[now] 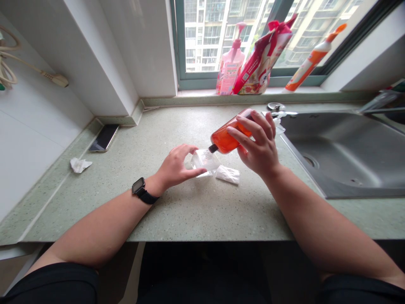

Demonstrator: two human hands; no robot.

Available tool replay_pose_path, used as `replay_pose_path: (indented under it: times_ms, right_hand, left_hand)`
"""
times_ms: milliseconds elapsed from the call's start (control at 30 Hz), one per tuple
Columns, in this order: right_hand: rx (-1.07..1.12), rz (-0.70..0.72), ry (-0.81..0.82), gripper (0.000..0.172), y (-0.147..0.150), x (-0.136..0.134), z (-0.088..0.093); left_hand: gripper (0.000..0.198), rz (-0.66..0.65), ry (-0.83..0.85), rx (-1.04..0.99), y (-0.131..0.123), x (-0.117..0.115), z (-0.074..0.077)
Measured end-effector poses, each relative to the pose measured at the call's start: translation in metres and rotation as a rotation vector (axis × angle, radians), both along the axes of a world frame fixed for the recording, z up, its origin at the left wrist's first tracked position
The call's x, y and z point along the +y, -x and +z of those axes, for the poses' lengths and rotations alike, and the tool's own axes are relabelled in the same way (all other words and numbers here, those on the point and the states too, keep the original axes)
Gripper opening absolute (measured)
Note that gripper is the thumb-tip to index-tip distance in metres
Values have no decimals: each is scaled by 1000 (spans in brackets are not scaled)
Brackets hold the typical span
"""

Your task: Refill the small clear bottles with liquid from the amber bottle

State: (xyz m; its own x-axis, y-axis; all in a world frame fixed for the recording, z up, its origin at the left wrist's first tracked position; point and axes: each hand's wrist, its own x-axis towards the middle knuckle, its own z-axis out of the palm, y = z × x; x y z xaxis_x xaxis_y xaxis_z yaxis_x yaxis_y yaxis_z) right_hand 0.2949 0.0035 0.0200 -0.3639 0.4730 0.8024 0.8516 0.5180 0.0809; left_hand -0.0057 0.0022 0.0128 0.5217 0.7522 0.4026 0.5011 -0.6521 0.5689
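My left hand [180, 166] is closed around a clear, boxy plastic bottle [205, 162], thumb at the front and fingers behind. The bottle's ridged round mouth faces up and to the right. My right hand [259, 145] grips a bottle of orange-red liquid [224, 137], tipped so that its dark neck points down to the left. That neck is at the clear bottle's mouth; whether liquid is flowing I cannot tell. A folded white tissue [228, 175] lies just right of the clear bottle. Behind my right hand is a whitish pump head [280, 118], partly hidden.
A steel sink [348, 160] is set into the counter [202, 215] at right. At left lie a phone [104, 138] and a crumpled tissue [80, 165]. On the sill stand a pink pump bottle [230, 69], a red bag [262, 63] and an orange-white bottle [308, 65].
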Motion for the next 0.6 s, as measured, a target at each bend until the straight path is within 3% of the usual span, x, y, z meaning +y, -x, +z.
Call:
replay_pose_path:
  times_ms: [600]
  right_hand:
    - [-33, 10, -62, 88, 1, -2, 4]
  left_hand:
    - [58, -3, -20, 4, 0, 0, -1]
